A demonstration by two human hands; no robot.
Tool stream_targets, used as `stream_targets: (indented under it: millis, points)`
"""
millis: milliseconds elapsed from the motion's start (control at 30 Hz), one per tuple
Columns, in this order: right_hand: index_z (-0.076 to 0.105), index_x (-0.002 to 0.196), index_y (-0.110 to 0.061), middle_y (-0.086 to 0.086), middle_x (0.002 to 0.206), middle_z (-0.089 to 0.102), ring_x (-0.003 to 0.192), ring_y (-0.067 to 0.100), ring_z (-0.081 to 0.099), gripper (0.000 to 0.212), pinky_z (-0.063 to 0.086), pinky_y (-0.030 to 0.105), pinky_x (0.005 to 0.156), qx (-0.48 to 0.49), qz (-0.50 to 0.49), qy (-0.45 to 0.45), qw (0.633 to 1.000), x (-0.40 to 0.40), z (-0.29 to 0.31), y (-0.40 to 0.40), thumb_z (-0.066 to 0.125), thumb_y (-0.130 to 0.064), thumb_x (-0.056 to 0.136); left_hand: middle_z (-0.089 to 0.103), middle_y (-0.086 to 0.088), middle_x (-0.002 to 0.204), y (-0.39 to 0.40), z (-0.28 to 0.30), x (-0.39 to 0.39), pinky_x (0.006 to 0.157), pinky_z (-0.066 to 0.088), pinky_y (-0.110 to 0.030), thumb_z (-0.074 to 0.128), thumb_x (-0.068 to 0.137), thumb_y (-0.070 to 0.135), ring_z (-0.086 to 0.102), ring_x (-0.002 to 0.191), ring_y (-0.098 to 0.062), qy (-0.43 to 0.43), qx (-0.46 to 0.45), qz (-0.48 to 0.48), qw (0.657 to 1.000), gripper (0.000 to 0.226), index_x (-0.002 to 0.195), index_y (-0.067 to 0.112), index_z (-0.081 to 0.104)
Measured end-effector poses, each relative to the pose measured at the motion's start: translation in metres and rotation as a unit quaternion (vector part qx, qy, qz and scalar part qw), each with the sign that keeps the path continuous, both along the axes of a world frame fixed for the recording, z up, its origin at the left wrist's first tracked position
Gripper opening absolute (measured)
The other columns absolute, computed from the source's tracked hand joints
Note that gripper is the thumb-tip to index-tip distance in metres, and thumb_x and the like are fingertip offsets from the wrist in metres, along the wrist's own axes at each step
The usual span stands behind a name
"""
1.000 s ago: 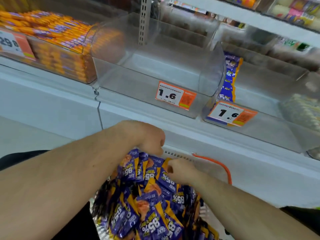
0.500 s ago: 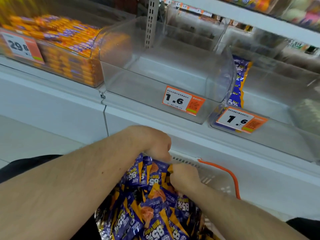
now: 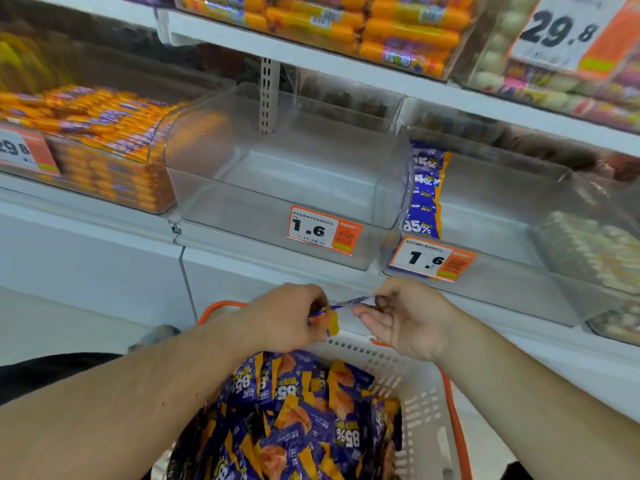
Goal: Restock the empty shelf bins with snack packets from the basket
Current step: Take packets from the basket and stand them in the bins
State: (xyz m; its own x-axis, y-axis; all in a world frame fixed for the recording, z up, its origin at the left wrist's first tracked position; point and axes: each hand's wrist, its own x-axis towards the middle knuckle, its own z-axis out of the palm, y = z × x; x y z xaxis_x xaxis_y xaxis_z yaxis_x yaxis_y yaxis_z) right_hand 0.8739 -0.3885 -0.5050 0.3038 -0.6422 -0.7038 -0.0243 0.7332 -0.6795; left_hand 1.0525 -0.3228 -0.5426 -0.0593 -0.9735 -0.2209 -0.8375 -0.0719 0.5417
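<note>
Presently logged, from my remote seat:

Item 1, packet: purple and orange, lifted clear of the basket and held just above its far rim. Its long axis runs roughly left to right, stretched between both hands and seen nearly edge-on.

Item 2, left hand: fingers curled tight round the packet's left end, knuckles toward the shelf.

Item 3, right hand: palm up, thumb and forefinger nipping the packet's right tip; the other fingers lie loose and straight.

Item 4, empty bin: clear plastic, price tag reading 1.6 on its front wall. It sits directly beyond and above the packet, nothing between them. I judge the left hand slightly nearer its front edge and holding more of the packet, so it looks the likelier carrier for a lift up and over that front wall.

Item 5, neighbouring bin: to the right, also tagged 1.6, with a few matching packets stood against its left wall.

Item 6, stock: the basket remains heaped with the same packets, so I judge restocking barely begun.
</note>
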Motion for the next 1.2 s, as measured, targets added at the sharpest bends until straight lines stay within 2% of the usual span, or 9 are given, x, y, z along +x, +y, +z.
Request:
stream_targets:
  millis: [67, 167, 300, 400, 500, 700, 900, 1067, 1200]
  points:
    - [0.047, 0.069, -0.011, 0.015, 0.068, 0.069, 0.053, 0.021, 0.069, 0.031, 0.054, 0.025, 0.045, -0.042, 0.021, -0.006, 0.999, -0.002, 0.006, -0.002, 0.051, -0.022, 0.098, 0.067, 0.002, 0.092, -0.001, -0.001, -0.003, 0.073, 0.047, -0.026, 0.068, 0.085, 0.024, 0.062, 0.086, -0.017, 0.074, -0.051, 0.080, 0.993, 0.022, 0.106, 0.018, 0.066]
    - [0.054, 0.083, -0.012, 0.007, 0.077, 0.061, 0.048, 0.016, 0.053, 0.036, 0.041, 0.025, 0.046, -0.236, 0.086, 0.109, 0.962, -0.009, 0.014, -0.006, 0.067, -0.046, 0.087, 0.074, 0.002, 0.086, 0.000, 0.002, -0.005, 0.079, 0.055, -0.033, 0.075, 0.080, 0.019, 0.069, 0.084, -0.020, 0.206, -0.017, 0.143, 0.968, 0.021, 0.101, 0.024, 0.072]
    - [0.063, 0.094, -0.008, 0.003, 0.079, 0.067, 0.045, 0.013, 0.041, 0.017, 0.032, 0.022, 0.044, -0.369, 0.136, 0.111, 0.913, -0.014, 0.015, -0.008, 0.067, -0.025, 0.091, 0.076, 0.008, 0.093, 0.003, 0.010, -0.010, 0.089, 0.055, -0.033, 0.078, 0.077, 0.008, 0.070, 0.091, -0.012, 0.300, 0.011, 0.124, 0.946, 0.033, 0.103, 0.027, 0.071]
    - [0.064, 0.080, -0.009, 0.010, 0.061, 0.055, 0.041, 0.012, 0.035, 0.018, 0.029, 0.023, 0.043, -0.360, 0.095, 0.088, 0.924, -0.017, 0.008, -0.015, 0.060, -0.016, 0.096, 0.076, 0.003, 0.090, 0.001, 0.011, -0.014, 0.077, 0.059, -0.031, 0.078, 0.079, 0.005, 0.073, 0.083, -0.014, 0.371, -0.004, 0.158, 0.915, 0.031, 0.105, 0.018, 0.069]
    - [0.061, 0.088, -0.010, 0.014, 0.071, 0.055, 0.040, 0.012, 0.036, 0.014, 0.029, 0.023, 0.042, -0.293, 0.041, 0.074, 0.952, -0.019, 0.001, -0.022, 0.058, -0.019, 0.098, 0.077, -0.001, 0.086, 0.001, 0.011, -0.017, 0.063, 0.056, -0.023, 0.075, 0.080, 0.000, 0.073, 0.076, -0.015, 0.417, -0.038, 0.172, 0.892, 0.032, 0.108, 0.012, 0.065]
    - [0.059, 0.094, -0.019, 0.003, 0.086, 0.067, 0.056, 0.011, 0.041, 0.007, 0.030, 0.017, 0.038, -0.132, 0.010, 0.010, 0.991, -0.018, -0.006, -0.023, 0.058, -0.025, 0.098, 0.075, 0.011, 0.100, 0.003, 0.016, -0.019, 0.076, 0.056, -0.022, 0.071, 0.080, -0.008, 0.072, 0.093, -0.011, 0.392, -0.140, 0.081, 0.906, 0.046, 0.108, 0.027, 0.059]
    - [0.059, 0.092, -0.015, 0.008, 0.081, 0.066, 0.042, 0.011, 0.041, 0.015, 0.034, 0.022, 0.044, -0.201, 0.003, 0.039, 0.979, -0.018, 0.002, -0.020, 0.057, -0.028, 0.099, 0.074, 0.012, 0.101, 0.001, 0.015, -0.021, 0.077, 0.057, -0.022, 0.071, 0.082, -0.004, 0.071, 0.094, -0.010, 0.398, -0.173, 0.082, 0.897, 0.044, 0.108, 0.028, 0.058]
    - [0.061, 0.082, -0.011, 0.015, 0.071, 0.059, 0.037, 0.011, 0.043, 0.019, 0.036, 0.025, 0.047, -0.377, -0.052, 0.081, 0.921, -0.032, 0.042, -0.032, 0.058, -0.022, 0.098, 0.076, 0.007, 0.097, -0.016, 0.016, -0.033, 0.077, 0.055, -0.024, 0.071, 0.082, 0.001, 0.071, 0.085, -0.010, 0.424, -0.196, 0.095, 0.879, 0.046, 0.118, 0.026, 0.055]
    - [0.060, 0.072, -0.015, -0.007, 0.046, 0.052, 0.035, 0.006, 0.043, 0.025, 0.037, 0.020, 0.042, -0.530, -0.121, 0.136, 0.828, -0.049, 0.083, -0.051, 0.058, -0.015, 0.097, 0.073, 0.010, 0.099, -0.026, 0.012, -0.038, 0.084, 0.055, -0.028, 0.075, 0.082, 0.015, 0.068, 0.083, -0.008, 0.404, -0.189, 0.109, 0.888, 0.060, 0.132, 0.030, 0.046]
